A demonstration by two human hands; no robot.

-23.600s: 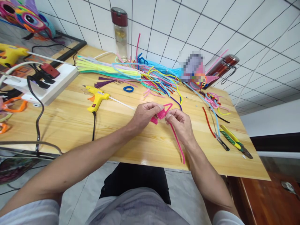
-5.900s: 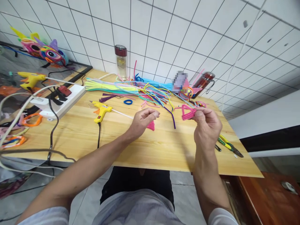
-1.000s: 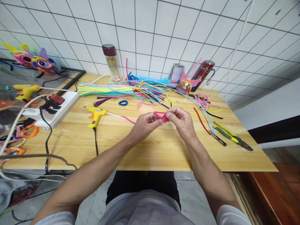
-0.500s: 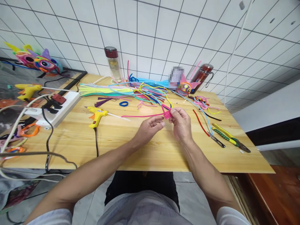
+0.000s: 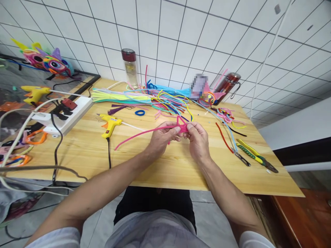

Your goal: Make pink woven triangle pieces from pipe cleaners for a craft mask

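Note:
Between my two hands is a pink pipe cleaner (image 5: 183, 127), bent into a small folded bundle with a triangular loop sticking up. My left hand (image 5: 163, 137) pinches its left side between thumb and fingers, and a long free end runs out past that hand to the left, over the table. The right side is gripped by the thumb and fingers of my right hand (image 5: 198, 139). A short pink tip shows below my left fingers. Behind my hands lies a pile of coloured pipe cleaners (image 5: 124, 97).
A yellow glue gun (image 5: 111, 125) lies left of my hands, near a power strip (image 5: 74, 115). On the right are pliers (image 5: 254, 155) and small scissors (image 5: 241, 158). A glass bottle (image 5: 130, 70) and a dark red flask (image 5: 228, 86) stand along the tiled wall.
My left hand has moved in and closed on the pink pipe cleaner. Its long free end now slants down toward me instead of lying level. The view has shifted slightly.

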